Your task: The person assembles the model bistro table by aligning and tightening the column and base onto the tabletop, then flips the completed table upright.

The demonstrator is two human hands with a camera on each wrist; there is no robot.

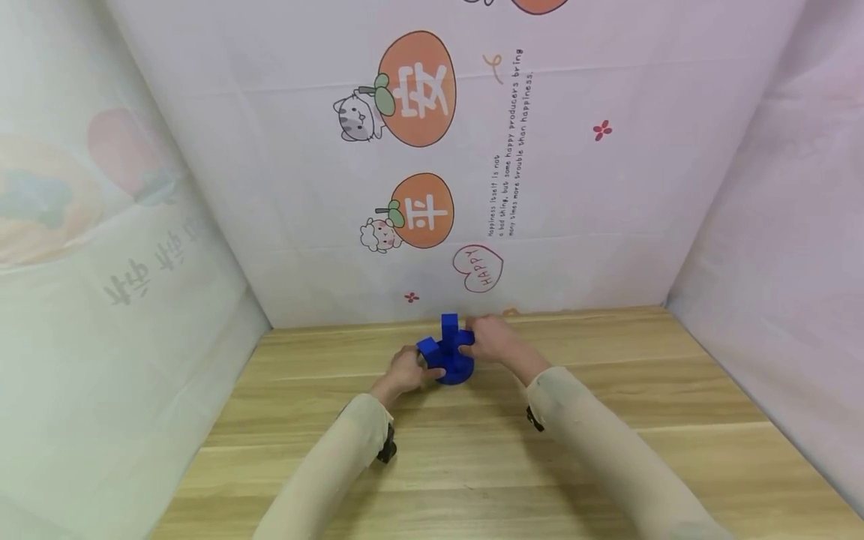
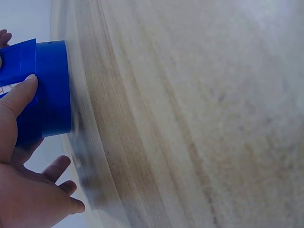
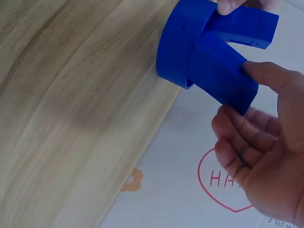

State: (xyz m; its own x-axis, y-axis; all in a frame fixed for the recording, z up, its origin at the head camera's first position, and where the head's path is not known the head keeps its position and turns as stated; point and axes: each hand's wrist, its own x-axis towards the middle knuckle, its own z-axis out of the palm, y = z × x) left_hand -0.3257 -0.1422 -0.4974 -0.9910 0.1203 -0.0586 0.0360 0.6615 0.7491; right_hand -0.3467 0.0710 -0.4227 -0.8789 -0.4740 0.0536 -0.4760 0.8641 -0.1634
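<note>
A blue plastic piece (image 1: 456,369) with a short round base and several block-shaped arms pointing up and outward is near the back edge of the wooden table. My left hand (image 1: 407,370) grips one arm from the left. In the left wrist view its thumb (image 2: 24,93) lies along the blue surface, while other fingers reach below. From the other side my right hand (image 1: 490,337) pinches another arm. The right wrist view shows that blue arm (image 3: 223,71) between thumb and fingers, beside the round base (image 3: 178,45).
Wooden table boards (image 1: 472,465) stretch toward me. A white printed cloth (image 1: 560,187) with orange fruit drawings and lettering rises behind the table. More cloth hangs at the left (image 1: 81,337) and right (image 1: 783,247).
</note>
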